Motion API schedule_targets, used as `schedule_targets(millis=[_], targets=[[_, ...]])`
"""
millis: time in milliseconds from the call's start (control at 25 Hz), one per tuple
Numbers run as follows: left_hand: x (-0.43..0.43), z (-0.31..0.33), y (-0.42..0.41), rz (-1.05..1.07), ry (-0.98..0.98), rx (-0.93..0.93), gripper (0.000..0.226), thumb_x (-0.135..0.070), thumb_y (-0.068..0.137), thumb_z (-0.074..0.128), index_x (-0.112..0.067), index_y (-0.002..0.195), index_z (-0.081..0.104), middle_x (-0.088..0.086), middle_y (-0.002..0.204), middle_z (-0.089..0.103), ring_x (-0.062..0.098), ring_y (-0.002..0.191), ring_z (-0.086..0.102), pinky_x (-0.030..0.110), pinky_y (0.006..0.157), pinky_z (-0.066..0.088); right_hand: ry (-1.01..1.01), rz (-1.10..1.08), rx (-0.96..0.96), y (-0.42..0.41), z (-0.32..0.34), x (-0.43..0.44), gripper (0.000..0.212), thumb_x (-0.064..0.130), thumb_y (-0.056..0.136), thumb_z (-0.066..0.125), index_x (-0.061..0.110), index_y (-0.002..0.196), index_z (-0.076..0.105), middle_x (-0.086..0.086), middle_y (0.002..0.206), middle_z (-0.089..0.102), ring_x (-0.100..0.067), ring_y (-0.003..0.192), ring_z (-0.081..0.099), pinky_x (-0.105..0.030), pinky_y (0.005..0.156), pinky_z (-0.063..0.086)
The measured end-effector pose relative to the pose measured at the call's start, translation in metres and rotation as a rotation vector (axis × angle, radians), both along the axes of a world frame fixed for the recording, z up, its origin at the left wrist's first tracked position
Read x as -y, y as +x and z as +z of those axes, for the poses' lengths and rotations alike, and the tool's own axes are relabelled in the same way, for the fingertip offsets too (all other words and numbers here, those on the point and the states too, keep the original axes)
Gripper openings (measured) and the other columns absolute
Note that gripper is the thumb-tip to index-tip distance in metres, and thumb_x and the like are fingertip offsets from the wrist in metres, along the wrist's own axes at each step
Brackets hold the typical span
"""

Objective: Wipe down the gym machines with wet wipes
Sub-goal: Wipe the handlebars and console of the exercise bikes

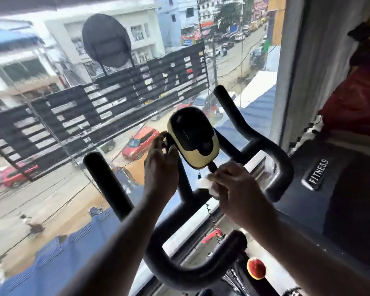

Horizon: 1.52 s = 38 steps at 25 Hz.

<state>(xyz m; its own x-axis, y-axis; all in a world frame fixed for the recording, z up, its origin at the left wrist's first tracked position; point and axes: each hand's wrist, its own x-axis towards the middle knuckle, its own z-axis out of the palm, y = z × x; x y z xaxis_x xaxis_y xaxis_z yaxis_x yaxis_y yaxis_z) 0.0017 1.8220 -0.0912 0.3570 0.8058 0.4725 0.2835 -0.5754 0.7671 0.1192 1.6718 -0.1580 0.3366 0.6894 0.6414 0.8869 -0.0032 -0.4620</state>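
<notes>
An exercise bike with black foam handlebars stands against a large window. Its yellow and black console sits tilted on a short black stem at the centre. My left hand reaches up behind the console's left side, fingers curled on its back edge. My right hand grips a white wet wipe and presses it on the stem just below the console. Most of the wipe is hidden under my fingers.
A black machine marked FITNESS stands close on the right. A red knob sits low on the bike frame, with a red lever above it. The window glass lies right behind the handlebars, street far below.
</notes>
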Motion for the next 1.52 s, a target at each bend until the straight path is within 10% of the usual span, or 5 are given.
schedule_targets(millis=[440,680,880,1080,1520], targets=[[-0.009,-0.018,0.041,0.156,-0.138,0.331,0.02,-0.046,0.102,0.041,-0.035,0.1,0.057,0.006,0.074,0.062,0.037,0.063,0.062,0.059,0.056,0.054,0.085,-0.038,-0.071,0.042,0.0,0.005,0.033,0.0,0.088,0.074,0.015,0.116,0.079,-0.003,0.104,0.064,-0.022,0.096,0.067,-0.038,0.088,0.061],[-0.006,-0.018,0.042,0.075,-0.19,0.473,0.02,-0.039,0.103,0.045,-0.037,0.09,0.059,0.007,0.06,0.048,0.027,0.044,0.041,0.033,0.048,0.039,0.081,0.014,-0.18,0.054,0.009,0.002,0.024,0.001,0.089,0.077,0.02,0.104,0.083,0.006,0.097,0.067,-0.001,0.084,0.068,-0.022,0.081,0.058],[-0.001,-0.018,0.042,0.05,-0.2,0.521,0.019,-0.033,0.103,0.043,-0.032,0.093,0.06,0.004,0.058,0.044,0.022,0.042,0.038,0.028,0.043,0.036,0.407,-0.059,-0.25,0.071,0.094,-0.036,0.016,0.012,0.096,0.069,0.017,0.103,0.082,0.003,0.102,0.074,-0.003,0.094,0.069,-0.019,0.086,0.055],[0.0,-0.02,0.042,0.032,-0.186,0.541,0.021,-0.029,0.104,0.042,-0.031,0.096,0.061,0.004,0.059,0.046,0.022,0.043,0.039,0.027,0.043,0.037,0.276,0.234,0.18,0.046,0.115,-0.082,0.014,0.014,0.095,0.073,0.01,0.106,0.081,-0.003,0.101,0.075,-0.019,0.096,0.068,-0.022,0.095,0.05],[-0.006,-0.027,0.043,0.034,-0.167,0.526,0.018,-0.027,0.103,0.041,-0.022,0.098,0.058,0.003,0.055,0.047,0.022,0.042,0.039,0.03,0.044,0.036,0.258,0.097,-0.04,0.047,0.107,-0.084,0.037,-0.006,0.094,0.059,0.007,0.124,0.076,-0.006,0.125,0.075,-0.018,0.122,0.068,-0.014,0.111,0.042]])
